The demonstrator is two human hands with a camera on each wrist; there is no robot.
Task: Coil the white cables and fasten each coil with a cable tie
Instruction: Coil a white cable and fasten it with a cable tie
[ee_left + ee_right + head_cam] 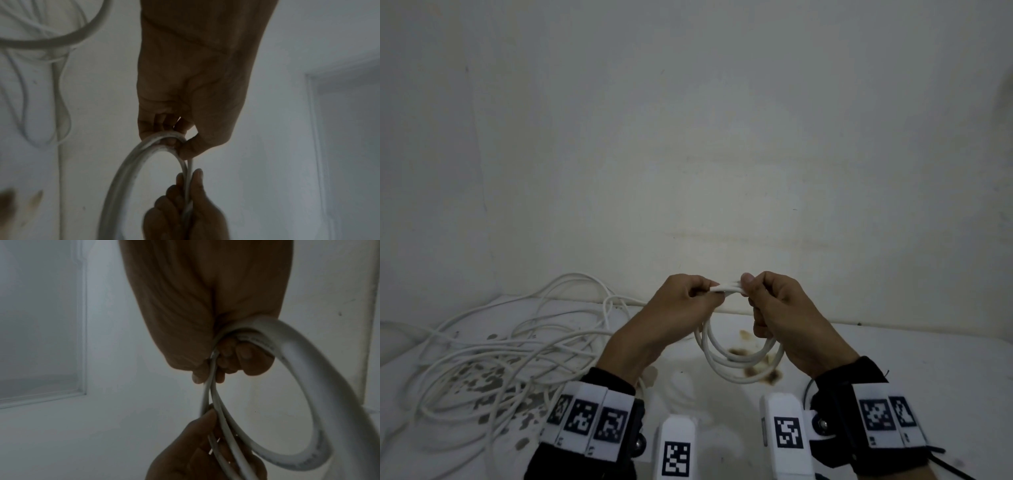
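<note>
I hold a small coil of white cable in the air above the white surface, its loops hanging down between my hands. My left hand pinches the top of the coil from the left. My right hand grips the same bunched strands from the right, fingers curled round them. In the left wrist view the left hand holds the coil's arc, with the right hand below. In the right wrist view the right hand clasps the loop. No cable tie shows.
A loose tangle of white cable sprawls over the left of the stained white surface. A pale wall stands close behind. Brown stains mark the surface under the coil.
</note>
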